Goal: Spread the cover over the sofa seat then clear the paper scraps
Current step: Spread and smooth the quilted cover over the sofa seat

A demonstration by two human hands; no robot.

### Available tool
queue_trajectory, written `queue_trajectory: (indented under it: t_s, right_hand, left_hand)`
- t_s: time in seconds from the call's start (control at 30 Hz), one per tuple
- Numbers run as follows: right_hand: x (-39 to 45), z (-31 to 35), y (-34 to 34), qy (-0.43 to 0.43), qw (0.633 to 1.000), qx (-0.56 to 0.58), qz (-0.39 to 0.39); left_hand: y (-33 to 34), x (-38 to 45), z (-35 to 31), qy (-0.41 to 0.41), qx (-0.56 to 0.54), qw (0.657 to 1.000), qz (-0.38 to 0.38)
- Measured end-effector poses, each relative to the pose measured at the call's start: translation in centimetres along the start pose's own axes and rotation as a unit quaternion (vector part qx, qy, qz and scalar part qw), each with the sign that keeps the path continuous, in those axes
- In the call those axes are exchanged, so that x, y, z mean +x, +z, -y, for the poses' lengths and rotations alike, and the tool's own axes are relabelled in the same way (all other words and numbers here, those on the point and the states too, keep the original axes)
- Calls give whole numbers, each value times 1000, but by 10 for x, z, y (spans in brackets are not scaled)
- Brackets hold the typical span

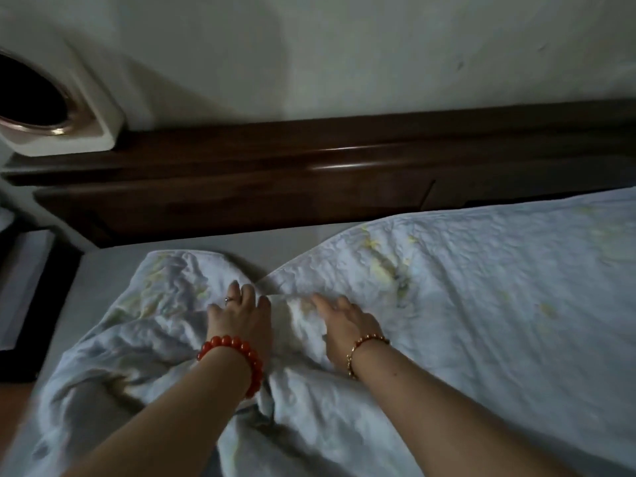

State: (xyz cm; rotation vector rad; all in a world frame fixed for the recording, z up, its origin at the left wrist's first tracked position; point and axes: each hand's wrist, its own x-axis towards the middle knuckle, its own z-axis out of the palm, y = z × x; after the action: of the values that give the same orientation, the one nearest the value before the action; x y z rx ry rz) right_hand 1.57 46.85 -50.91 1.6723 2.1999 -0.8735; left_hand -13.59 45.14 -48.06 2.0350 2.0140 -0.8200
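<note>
Both palms press flat, fingers spread, gripping nothing: left hand and right hand lie on the bunched middle of the cover, half-spread over the sofa seat. Quilted cloth looks soft, light and limp; take its left edge.

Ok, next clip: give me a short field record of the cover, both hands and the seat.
cover: white quilted fabric cover, flat on the right, bunched on the left
left hand: left hand, red bead bracelet, palm down on the folds
right hand: right hand, gold bead bracelet, flat on the cover
seat: pale seat bare at left rear
backrest: dark wooden backrest
paper scraps: none visible
</note>
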Motion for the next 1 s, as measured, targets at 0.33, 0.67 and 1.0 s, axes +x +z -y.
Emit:
queue_trajectory:
  t_s: [0.33,0.67,1.0]
  right_hand:
    - [-2,-236,-64,77,996,-22,-31]
    - [56,-396,-67,114,991,-16,-64]
    - [159,-368,-26,-10,975,-31,-220]
  left_hand:
    - [-52,76,-212,60,-24,998,4]
    - [-29,192,-305,-54,-178,983,9]
    - [15,266,-258,-123,-96,982,-104]
